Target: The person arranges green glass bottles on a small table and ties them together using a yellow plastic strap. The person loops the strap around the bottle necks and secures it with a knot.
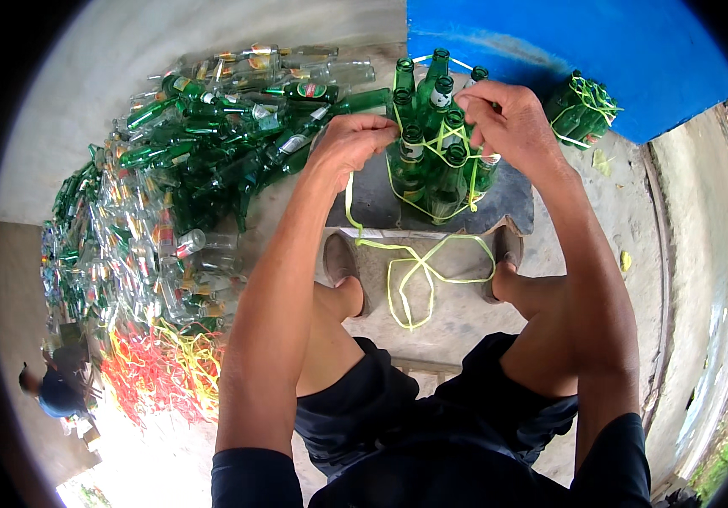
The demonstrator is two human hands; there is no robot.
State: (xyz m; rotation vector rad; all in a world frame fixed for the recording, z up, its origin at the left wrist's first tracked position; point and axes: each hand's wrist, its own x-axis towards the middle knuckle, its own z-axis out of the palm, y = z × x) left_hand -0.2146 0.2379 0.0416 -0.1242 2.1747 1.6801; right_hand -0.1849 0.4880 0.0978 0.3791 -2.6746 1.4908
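Several green glass bottles [446, 184] stand upright in a tight cluster on a dark low platform [367, 200]. Yellow-green plastic strapping [420, 266] runs around the cluster and crosses between the bottle necks. At the cluster's left, my left hand [359, 141] pinches the strapping between thumb and fingers; a length hangs from this hand and lies in loops on the floor between my feet. My right hand [505, 124] is over the right side of the necks, its fingers bent; whether it grips the strapping cannot be told.
A large heap of loose green and clear bottles [167, 152] lies at the left, with a tangle of red and yellow strapping [160, 371] below it. A tied bottle bundle [583, 114] stands by the blue panel [567, 51]. A person [59, 387] is at the far lower left.
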